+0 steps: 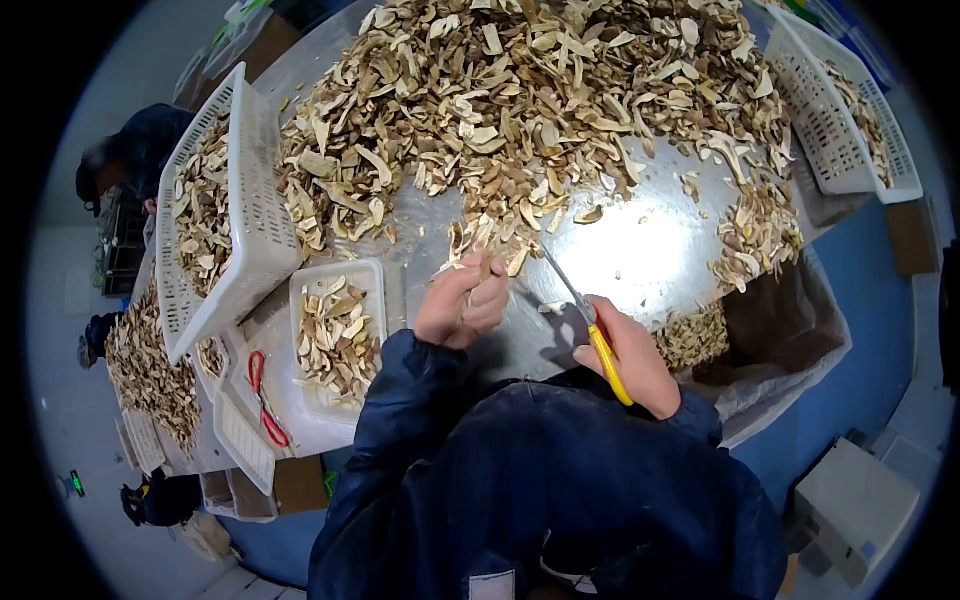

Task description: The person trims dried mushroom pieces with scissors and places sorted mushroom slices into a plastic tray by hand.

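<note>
Dried slice (pixel 486 260): at the left fingertips, over the near edge of the big slice pile (pixel 520 110), mostly hidden by the fingers. Left hand (pixel 466 302) curled in, thumb and fingers pinched together on what looks like that slice. Right hand (pixel 637 360) wrapped round the yellow-handled scissors (pixel 605 365), blades angled up toward the pile, tip near the left fingers. Can't tell if the blades are parted.

Main risk: a nick. Bare fingers, short hold, tip close by; one slip of a curled slice would do it. Second: a loose pinch drops the slice among lookalikes, hard to pick out again.

Further out: loose slices and crumbs lie on the metal table (pixel 420 225). A right sleeve sweep could push bits into the lined bin (pixel 790 330) at the table edge, mixing them with the chopped pieces (pixel 695 338) in there. Left elbow sits right by the white tub (pixel 379 295); a knock could tip slices out. Red-handled scissors (pixel 256 372) lie beyond it, a snag if anyone reaches across blind.
</note>
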The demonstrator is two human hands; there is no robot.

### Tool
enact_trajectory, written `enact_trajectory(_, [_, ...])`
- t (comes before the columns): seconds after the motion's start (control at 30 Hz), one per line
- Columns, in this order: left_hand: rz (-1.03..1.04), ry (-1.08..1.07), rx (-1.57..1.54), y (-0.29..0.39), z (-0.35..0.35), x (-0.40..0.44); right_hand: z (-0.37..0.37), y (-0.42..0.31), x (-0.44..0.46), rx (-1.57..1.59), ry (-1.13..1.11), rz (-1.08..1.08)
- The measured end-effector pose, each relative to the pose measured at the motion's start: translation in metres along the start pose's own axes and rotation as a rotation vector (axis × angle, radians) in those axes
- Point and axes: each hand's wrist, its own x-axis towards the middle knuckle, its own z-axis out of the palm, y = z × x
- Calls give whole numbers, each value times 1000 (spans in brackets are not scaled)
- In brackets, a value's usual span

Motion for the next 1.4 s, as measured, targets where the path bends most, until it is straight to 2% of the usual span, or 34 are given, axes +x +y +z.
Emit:
enact_trajectory(0.07, [-89, -56, -341, -9, 0, 0, -1, -4, -1, -11, 12, -17])
enact_trajectory(0.17, [-163, -97, -459, -18, 5, 0, -1, -6, 1, -27, 31, -42])
enact_trajectory(0.27, [-246, -141, -489, -20, 6, 1, 0, -5, 2, -24, 24, -62])
enact_trajectory(0.47, [-326, -87, -259, -12, 10, -3, -1, -9, 1, -89, 30, -83])
enact_trajectory(0.57, [-341, 88, -179, -7, 19, -9, -2, -10, 1, -161, 0, -49])
enact_trajectory(0.67, [-338, 74, -167, -5, 15, -13, -1, -9, 0, -206, -15, -43])
enact_trajectory(0.97, [-388, -23, -429, -20, -4, -22, 4, -1, -2, -171, -33, -7])
enact_trajectory(1.07, [-355, 81, -308, -17, 0, -28, 2, 1, -3, -104, 3, 7])
enact_trajectory(1.17, [-230, 80, 305, -7, 8, -35, -6, 8, -2, -82, 68, 19])
enact_trajectory(1.27, [-19, 274, 426, 2, 12, -43, -8, 17, -2, -11, 131, 35])
enact_trajectory(1.37, [284, 280, 240, 12, -17, -44, -6, 20, -2, -29, 160, 34])
enact_trajectory(1.4, [305, 315, 126, 16, -11, -39, -5, 21, -2, -50, 159, 28])
